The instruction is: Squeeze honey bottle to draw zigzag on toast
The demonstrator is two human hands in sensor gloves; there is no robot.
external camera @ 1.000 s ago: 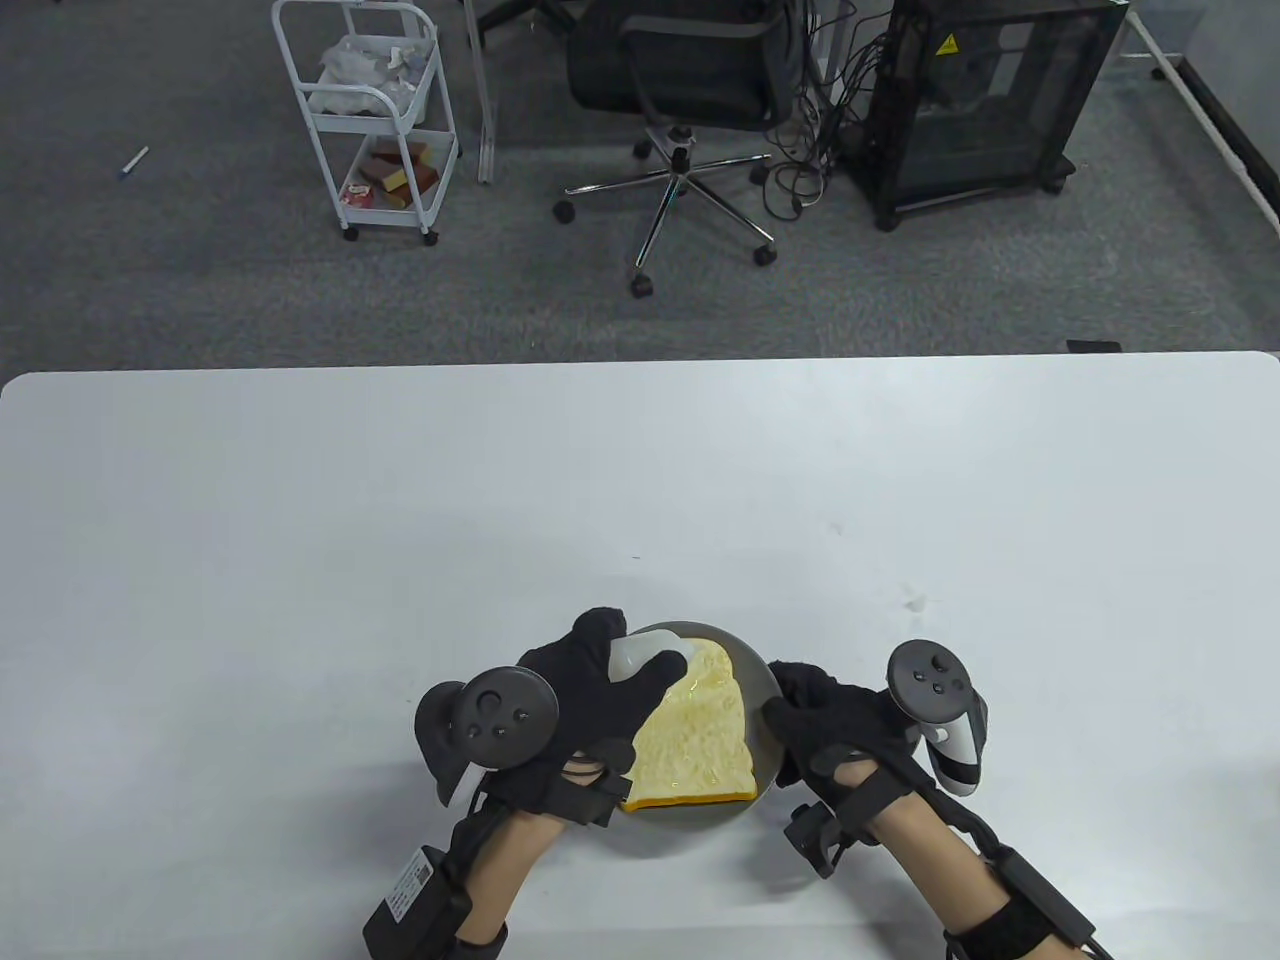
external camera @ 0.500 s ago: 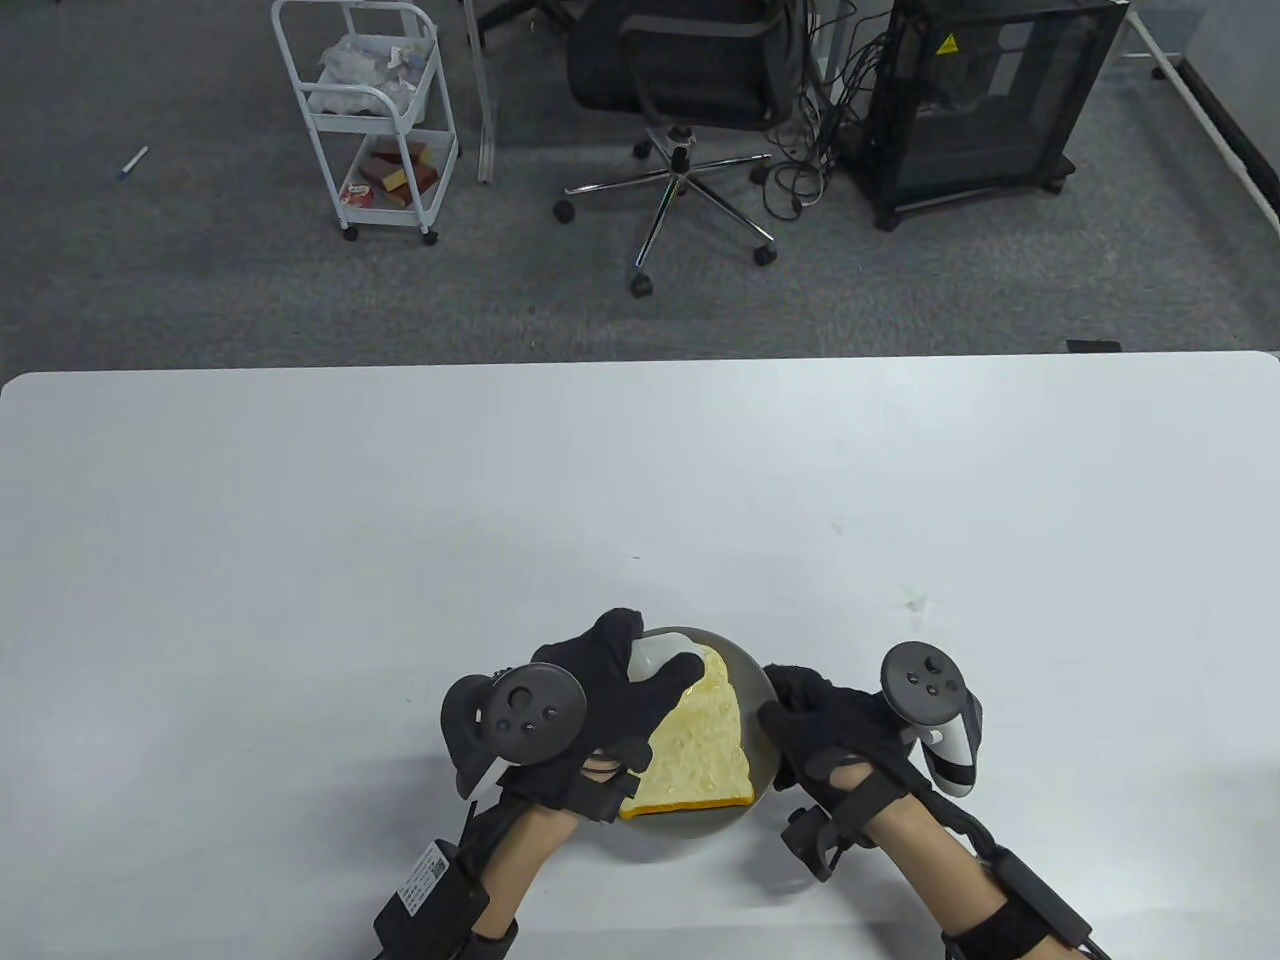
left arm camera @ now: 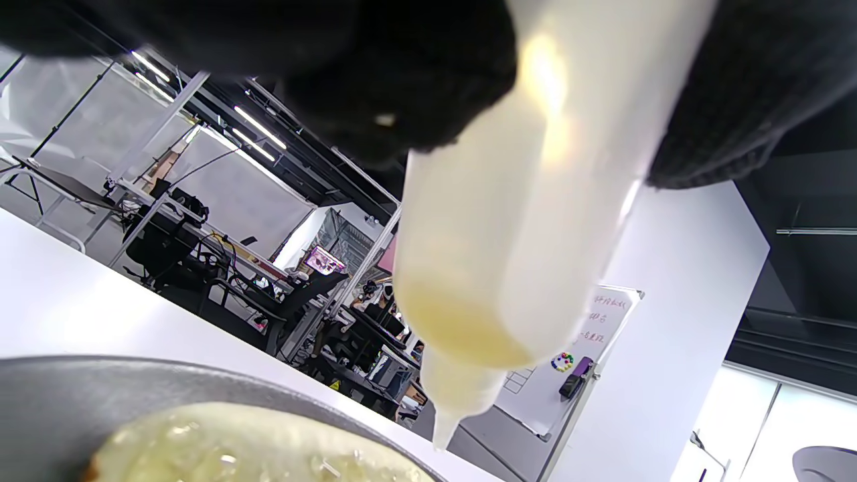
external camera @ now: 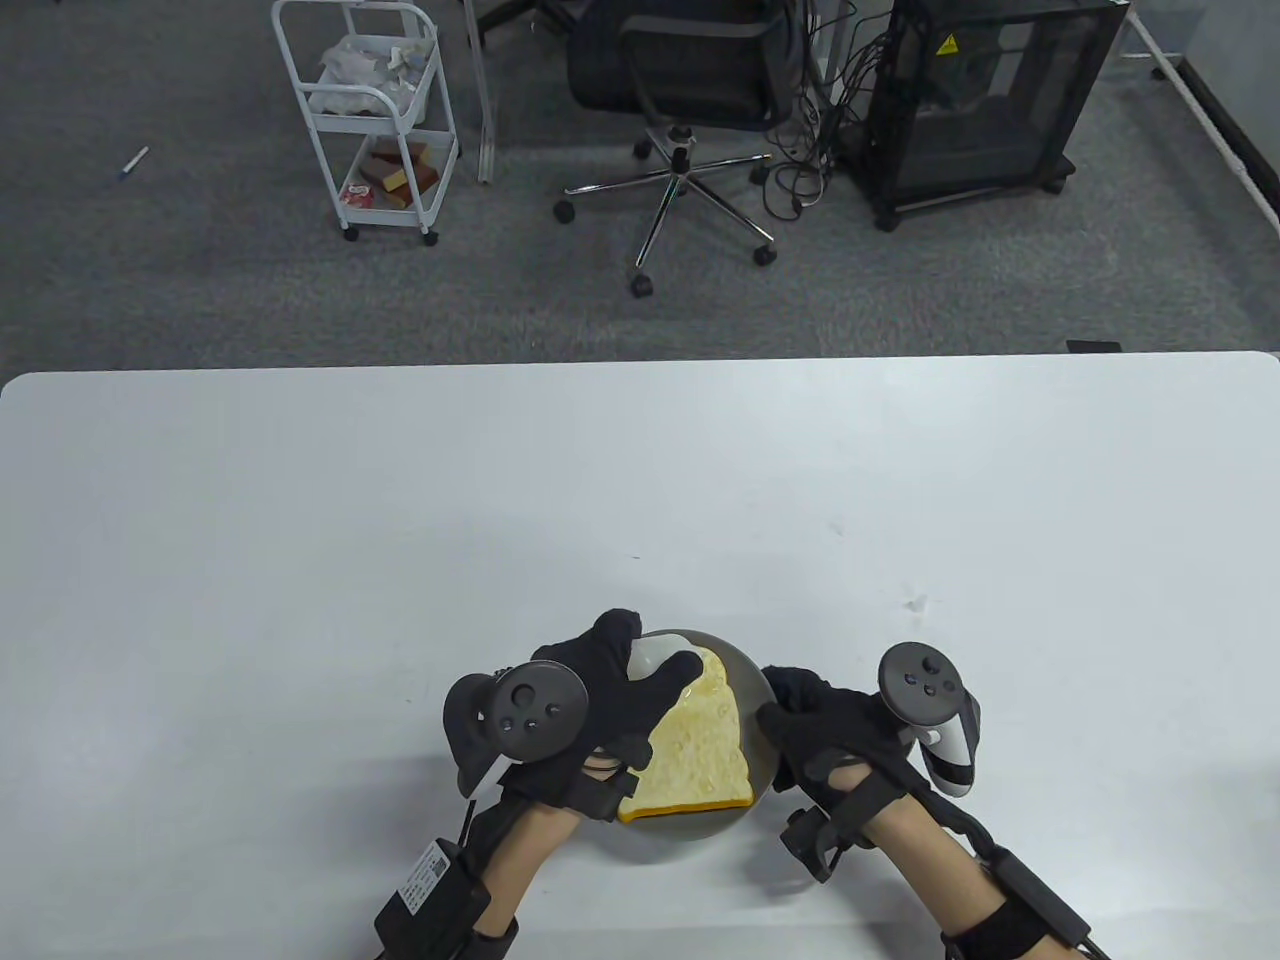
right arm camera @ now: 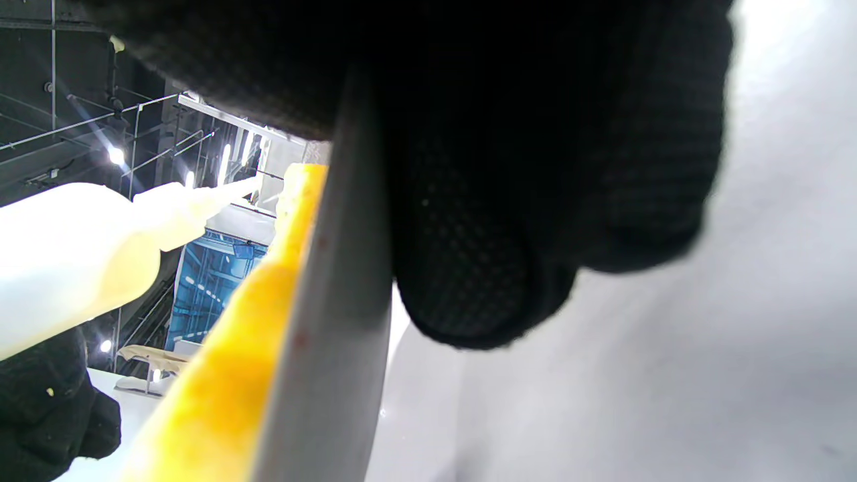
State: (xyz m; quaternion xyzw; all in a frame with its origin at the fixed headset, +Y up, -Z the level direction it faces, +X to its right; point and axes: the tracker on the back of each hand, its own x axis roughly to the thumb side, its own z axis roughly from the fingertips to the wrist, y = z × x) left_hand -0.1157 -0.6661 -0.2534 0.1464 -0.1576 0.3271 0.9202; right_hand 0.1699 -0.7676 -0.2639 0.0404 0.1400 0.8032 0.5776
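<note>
Table view shows the left hand wrapped around the honey bottle, tipped over the far corner of the toast, which lies on the grey plate near the table's front edge. The right hand grips the plate's right rim. Left wrist view: nozzle down, hanging just above the glistening toast, honey pooled at the neck. Right wrist view: fingers curl over the plate rim. The zigzag seems underway; next calls for a steady squeeze while sweeping sideways. Against a second ago, the left hand sits slightly further right.
</note>
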